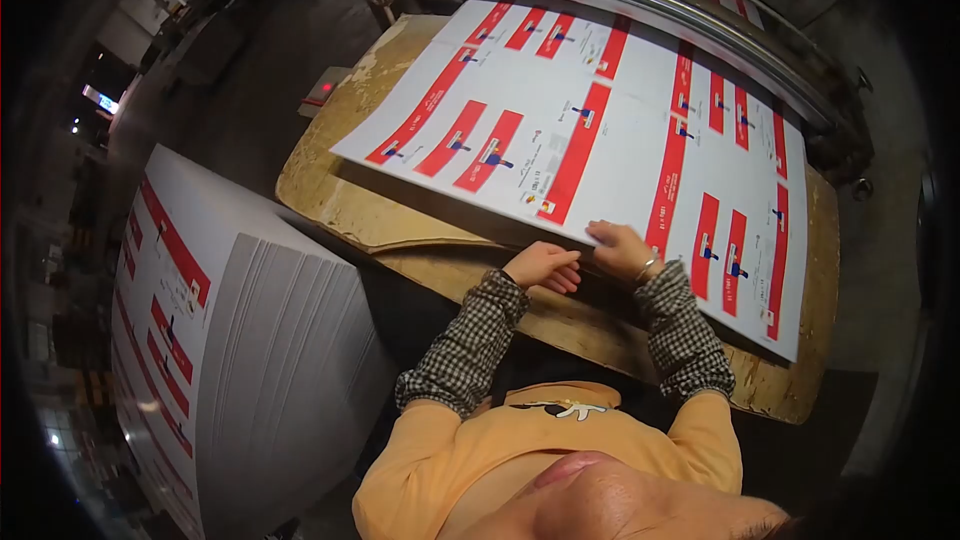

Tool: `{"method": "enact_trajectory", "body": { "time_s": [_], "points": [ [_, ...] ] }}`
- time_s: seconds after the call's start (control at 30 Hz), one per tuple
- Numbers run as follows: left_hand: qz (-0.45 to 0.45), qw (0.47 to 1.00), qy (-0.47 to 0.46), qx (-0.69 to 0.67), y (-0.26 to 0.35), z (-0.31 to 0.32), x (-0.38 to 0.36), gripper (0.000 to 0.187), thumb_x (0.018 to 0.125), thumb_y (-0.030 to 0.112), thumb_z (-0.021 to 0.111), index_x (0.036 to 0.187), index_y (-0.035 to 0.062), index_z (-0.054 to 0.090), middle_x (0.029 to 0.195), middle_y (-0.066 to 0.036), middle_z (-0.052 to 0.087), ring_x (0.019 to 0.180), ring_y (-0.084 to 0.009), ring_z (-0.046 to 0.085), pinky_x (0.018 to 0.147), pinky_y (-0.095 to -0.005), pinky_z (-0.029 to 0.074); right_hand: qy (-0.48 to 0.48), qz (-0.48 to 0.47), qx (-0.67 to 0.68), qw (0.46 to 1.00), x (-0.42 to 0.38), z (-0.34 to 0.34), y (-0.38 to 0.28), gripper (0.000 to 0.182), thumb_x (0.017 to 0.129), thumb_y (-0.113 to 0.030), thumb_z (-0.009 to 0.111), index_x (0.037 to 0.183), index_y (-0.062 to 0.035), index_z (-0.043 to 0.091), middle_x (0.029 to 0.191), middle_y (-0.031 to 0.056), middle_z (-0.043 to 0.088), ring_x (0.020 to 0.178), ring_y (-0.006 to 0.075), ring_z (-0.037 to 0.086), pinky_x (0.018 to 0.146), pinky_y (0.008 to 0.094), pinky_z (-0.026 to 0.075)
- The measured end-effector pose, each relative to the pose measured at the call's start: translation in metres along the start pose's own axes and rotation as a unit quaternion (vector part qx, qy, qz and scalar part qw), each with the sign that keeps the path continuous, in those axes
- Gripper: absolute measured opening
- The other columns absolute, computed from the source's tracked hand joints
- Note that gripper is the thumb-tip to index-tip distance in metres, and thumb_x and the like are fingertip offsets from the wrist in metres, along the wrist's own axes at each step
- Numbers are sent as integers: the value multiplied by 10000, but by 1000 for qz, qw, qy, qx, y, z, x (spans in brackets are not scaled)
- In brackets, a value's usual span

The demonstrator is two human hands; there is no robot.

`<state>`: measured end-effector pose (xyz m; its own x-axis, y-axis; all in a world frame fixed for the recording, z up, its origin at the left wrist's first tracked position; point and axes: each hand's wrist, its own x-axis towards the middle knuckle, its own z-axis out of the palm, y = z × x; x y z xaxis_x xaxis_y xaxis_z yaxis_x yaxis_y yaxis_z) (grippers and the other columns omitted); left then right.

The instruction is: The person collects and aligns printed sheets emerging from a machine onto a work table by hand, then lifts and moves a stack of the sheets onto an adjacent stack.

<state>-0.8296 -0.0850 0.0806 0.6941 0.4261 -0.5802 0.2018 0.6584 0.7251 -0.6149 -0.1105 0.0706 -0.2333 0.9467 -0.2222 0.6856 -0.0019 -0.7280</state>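
Note:
A large white sheet (640, 160) printed with red bands and small blue figures lies over a worn wooden board (430, 230), its far edge under a metal roller (640, 10). My right hand (621, 251) pinches the sheet's near edge at about its middle, thumb on top. Just left of it is my left hand (545, 267), its fingers curled loosely and partly apart beneath that edge. I see nothing in the left hand. The sheet's near edge is raised a little off the board.
To the left stands a tall stack of printed sheets (290, 330), close to the board's left side. A small box with a red light (323, 92) sits beyond the board's left edge. Roller brackets and knobs (862, 187) are at the right.

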Motion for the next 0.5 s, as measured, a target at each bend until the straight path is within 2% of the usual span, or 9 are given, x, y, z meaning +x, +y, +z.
{"method": "enact_trajectory", "body": {
  "time_s": [0.03, 0.1, 0.17, 0.23, 0.27, 0.33, 0.43, 0.47, 0.5],
  "points": [
    [49, 997, -10, 61, 20, 14, -19, 347, 909, 269, 530, 986, -66, 577, 980, -215, 623, 887, -271, 635, 786, -345, 522, -31, 74, 128, 988, -5, -26, -26, 406, 714, -77, 550, 1104, 34, 577, 1136, 221, 583, 1065, 342, 561, 917, 341, 436],
    [270, 959, -80, 35, 63, 48, -70, 287, 923, 196, 495, 950, -64, 612, 958, -224, 626, 886, -269, 633, 763, -343, 529, 92, -41, 57, 993, -10, -39, -29, 331, 727, -76, 520, 1025, 39, 606, 1050, 208, 618, 906, 295, 624, 782, 300, 486],
    [464, 865, -184, 57, 111, 78, -134, 255, 925, 122, 459, 972, -76, 613, 950, -237, 623, 875, -296, 627, 774, -333, 525, 130, -106, -17, 986, -14, -43, -36, 360, 718, -73, 531, 1055, 35, 597, 1141, 218, 577, 1081, 325, 551, 924, 348, 435],
    [590, 747, -306, 5, 136, 100, -162, 246, 921, 85, 437, 953, -84, 612, 949, -250, 613, 890, -320, 609, 797, -334, 503, 119, -87, -6, 989, -21, -33, -41, 377, 702, -70, 543, 1062, 26, 599, 1177, 219, 556, 1171, 331, 485, 993, 358, 385],
    [632, 684, -364, -27, 145, 109, -173, 244, 920, 73, 430, 943, -89, 611, 946, -257, 608, 894, -331, 601, 801, -336, 493, 110, -84, 7, 990, -21, -24, -34, 387, 697, -71, 546, 1069, 22, 598, 1184, 219, 551, 1184, 332, 473, 1004, 357, 374],
    [661, 618, -421, -61, 154, 123, -183, 208, 901, 50, 452, 921, -70, 621, 949, -232, 600, 868, -309, 600, 779, -323, 483, 97, -76, 10, 992, -17, -3, -8, 416, 684, -73, 548, 1089, 9, 595, 1203, 207, 544, 1206, 337, 451, 1016, 358, 361],
    [696, 593, -388, -112, 160, 139, -193, 226, 886, 136, 459, 849, -1, 635, 886, -141, 592, 756, -209, 591, 669, -258, 477, 98, -43, 18, 994, -12, 19, 18, 430, 675, -73, 549, 1096, 0, 594, 1221, 193, 536, 1221, 337, 434, 1036, 379, 336],
    [709, 597, -325, -188, 149, 163, -198, 335, 908, 270, 428, 803, 20, 624, 805, -114, 588, 686, -173, 572, 585, -231, 474, 91, -40, -21, 995, -11, 21, 9, 435, 662, -71, 554, 1090, -3, 598, 1233, 180, 532, 1236, 331, 418, 1058, 404, 302],
    [693, 606, -362, -147, 148, 151, -194, 242, 884, 168, 454, 835, 10, 631, 860, -124, 576, 728, -195, 581, 623, -247, 478, 90, -34, -24, 995, -11, 30, 20, 438, 659, -71, 555, 1090, -5, 600, 1234, 179, 531, 1239, 330, 414, 1063, 410, 291]
  ]
}}
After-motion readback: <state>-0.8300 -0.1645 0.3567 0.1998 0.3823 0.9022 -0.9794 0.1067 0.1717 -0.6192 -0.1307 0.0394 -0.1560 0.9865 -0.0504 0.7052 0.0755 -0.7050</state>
